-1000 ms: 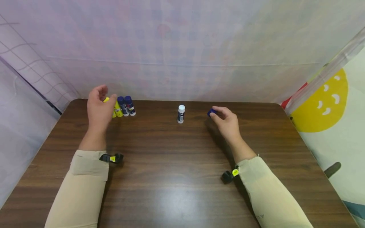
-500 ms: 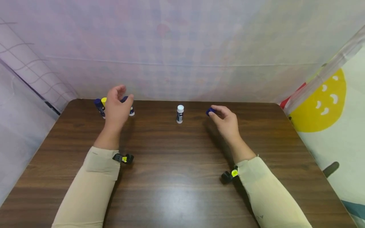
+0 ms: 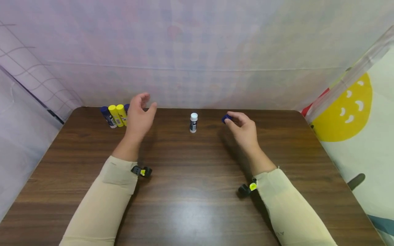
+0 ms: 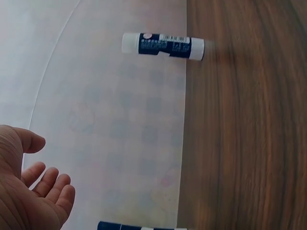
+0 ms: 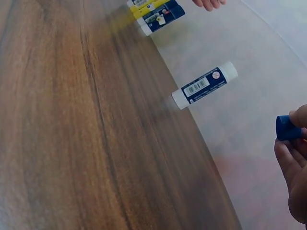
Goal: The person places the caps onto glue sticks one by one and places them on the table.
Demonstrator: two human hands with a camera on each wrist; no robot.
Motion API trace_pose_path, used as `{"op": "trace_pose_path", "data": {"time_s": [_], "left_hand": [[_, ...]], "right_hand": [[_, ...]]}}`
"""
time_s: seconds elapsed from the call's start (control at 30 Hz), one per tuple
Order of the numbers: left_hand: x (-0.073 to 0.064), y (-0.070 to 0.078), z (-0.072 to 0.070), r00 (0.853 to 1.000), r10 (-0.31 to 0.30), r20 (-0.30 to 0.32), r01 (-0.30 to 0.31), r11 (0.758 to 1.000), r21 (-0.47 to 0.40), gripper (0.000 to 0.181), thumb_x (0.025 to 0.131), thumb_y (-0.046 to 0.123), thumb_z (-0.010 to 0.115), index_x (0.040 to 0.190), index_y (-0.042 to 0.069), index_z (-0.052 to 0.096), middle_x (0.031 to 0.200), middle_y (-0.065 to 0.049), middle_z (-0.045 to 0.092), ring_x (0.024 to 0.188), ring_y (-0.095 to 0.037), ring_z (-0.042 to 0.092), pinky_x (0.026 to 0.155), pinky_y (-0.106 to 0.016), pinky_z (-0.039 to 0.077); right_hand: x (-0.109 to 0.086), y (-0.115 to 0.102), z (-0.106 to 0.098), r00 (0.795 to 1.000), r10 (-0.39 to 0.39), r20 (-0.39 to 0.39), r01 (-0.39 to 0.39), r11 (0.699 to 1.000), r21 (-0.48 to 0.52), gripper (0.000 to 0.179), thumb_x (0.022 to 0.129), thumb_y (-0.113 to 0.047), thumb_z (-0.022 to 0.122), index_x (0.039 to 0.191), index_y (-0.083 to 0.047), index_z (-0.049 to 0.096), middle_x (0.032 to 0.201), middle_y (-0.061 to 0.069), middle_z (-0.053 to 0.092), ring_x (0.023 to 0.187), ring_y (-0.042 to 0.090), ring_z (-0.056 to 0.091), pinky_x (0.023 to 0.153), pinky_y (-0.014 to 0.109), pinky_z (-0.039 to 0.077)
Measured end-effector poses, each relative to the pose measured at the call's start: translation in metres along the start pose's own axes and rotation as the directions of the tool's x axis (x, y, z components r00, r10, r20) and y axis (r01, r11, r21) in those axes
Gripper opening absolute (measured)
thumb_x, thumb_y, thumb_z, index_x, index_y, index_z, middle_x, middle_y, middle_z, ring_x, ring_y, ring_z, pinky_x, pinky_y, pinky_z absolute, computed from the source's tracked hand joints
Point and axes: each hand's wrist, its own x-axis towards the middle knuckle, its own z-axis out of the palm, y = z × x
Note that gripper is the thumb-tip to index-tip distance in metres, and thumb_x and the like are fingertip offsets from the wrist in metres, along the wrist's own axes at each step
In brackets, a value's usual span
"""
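Observation:
A glue stick [image 3: 193, 125] with a navy label and a white top stands upright on the table, between my two hands; both wrist views show it too. My right hand [image 3: 246, 131] pinches a blue cap [image 5: 287, 128] between thumb and fingers, off to the right of that stick and above the table. My left hand [image 3: 140, 118] is raised on the stick's left, thumb and fingers apart and loosely bent, holding nothing. Behind it, partly hidden, is a row of capped glue sticks: a blue one [image 3: 108, 117] at the left end, two yellow ones [image 3: 115, 116], then blue.
The brown wooden table [image 3: 184, 177] has its far edge against a pale checked curtain [image 3: 197, 54], close behind the glue sticks. A sheet with a large yellow print [image 3: 347, 112] hangs on the right side. Each wrist wears a small black camera [image 3: 244, 190].
My left hand has moved right along the row of glue sticks and past most of it, uncovering the left-hand ones. The right hand keeps the blue cap almost in place.

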Motion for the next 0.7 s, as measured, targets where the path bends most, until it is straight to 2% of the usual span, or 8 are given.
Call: {"op": "trace_pose_path", "data": {"time_s": [0.13, 0.3, 0.43, 0.57, 0.7], "left_hand": [[-0.002, 0.0, 0.009, 1.0, 0.011, 0.025, -0.011, 1.0, -0.002, 0.046, 0.105, 0.023, 0.062, 0.144, 0.001, 0.053, 0.145, -0.018, 0.055, 0.137, -0.032, 0.051, 0.119, -0.045, 0.041], [-0.003, 0.0, 0.022, 0.998, 0.03, 0.053, -0.03, 1.0, -0.001, 0.046, 0.105, 0.024, 0.061, 0.144, 0.002, 0.053, 0.144, -0.018, 0.056, 0.135, -0.033, 0.053, 0.117, -0.047, 0.043], [-0.004, 0.003, 0.033, 0.996, 0.011, 0.086, -0.012, 1.0, 0.011, 0.046, 0.105, 0.026, 0.061, 0.145, 0.003, 0.053, 0.143, -0.017, 0.057, 0.134, -0.033, 0.054, 0.116, -0.048, 0.043], [-0.006, 0.007, 0.044, 0.992, -0.021, 0.128, 0.016, 0.999, 0.034, 0.048, 0.105, 0.029, 0.061, 0.147, 0.005, 0.052, 0.145, -0.014, 0.056, 0.135, -0.031, 0.054, 0.117, -0.046, 0.043], [-0.008, 0.006, 0.053, 0.987, -0.017, 0.16, 0.012, 0.999, 0.03, 0.048, 0.105, 0.029, 0.061, 0.146, 0.005, 0.052, 0.144, -0.014, 0.056, 0.136, -0.03, 0.054, 0.118, -0.044, 0.043]], "right_hand": [[0.0, -0.002, 0.0, 1.0, -0.013, -0.005, 0.013, 1.0, 0.016, 0.031, 0.097, -0.007, 0.073, 0.125, 0.006, 0.07, 0.126, 0.023, 0.067, 0.105, 0.013, 0.067, 0.087, 0.01, 0.055], [-0.001, -0.004, 0.001, 0.999, -0.032, -0.007, 0.032, 0.999, 0.041, 0.031, 0.097, -0.005, 0.073, 0.125, 0.008, 0.069, 0.125, 0.025, 0.067, 0.104, 0.009, 0.068, 0.088, 0.011, 0.055], [-0.001, -0.008, 0.002, 0.999, -0.035, -0.002, 0.035, 0.998, 0.05, 0.032, 0.097, -0.004, 0.073, 0.125, 0.009, 0.068, 0.126, 0.026, 0.066, 0.103, 0.006, 0.067, 0.088, 0.012, 0.055], [-0.002, -0.012, 0.002, 0.999, -0.036, 0.0, 0.036, 0.997, 0.066, 0.032, 0.097, -0.003, 0.072, 0.126, 0.01, 0.068, 0.128, 0.024, 0.066, 0.105, 0.009, 0.068, 0.089, 0.013, 0.056], [-0.004, -0.015, 0.002, 0.999, -0.039, -0.001, 0.039, 0.995, 0.088, 0.033, 0.097, -0.003, 0.072, 0.126, 0.01, 0.067, 0.128, 0.025, 0.066, 0.106, 0.009, 0.068, 0.09, 0.015, 0.057]]}}
